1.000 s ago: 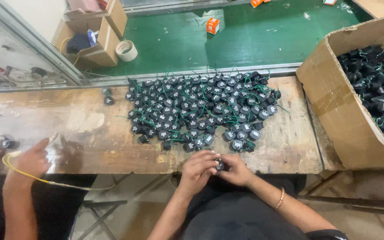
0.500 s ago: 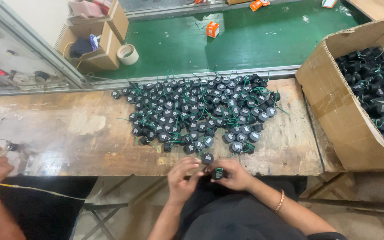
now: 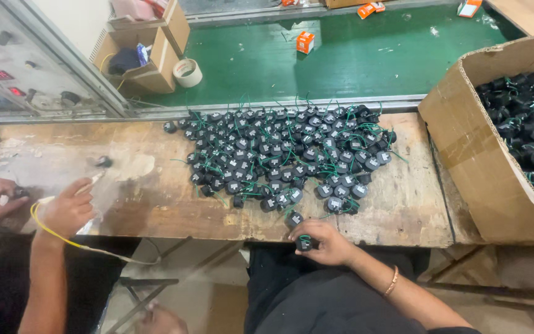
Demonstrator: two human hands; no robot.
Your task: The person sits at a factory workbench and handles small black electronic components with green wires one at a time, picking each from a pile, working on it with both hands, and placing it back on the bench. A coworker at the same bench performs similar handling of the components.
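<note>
since half a second ago the left hand has dropped out of view, leaving only the right hand (image 3: 327, 242) at the workbench (image 3: 403, 204) edge, fingers curled around a small black part (image 3: 304, 244). it looks like handling one piece from the pile of black parts (image 3: 285, 158); next calls for a steady two-handed grip.

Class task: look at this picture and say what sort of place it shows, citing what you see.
Probably a factory assembly bench: a worn wooden worktable heaped with small black wired parts, a cardboard box of more, and a green conveyor belt behind.
</note>
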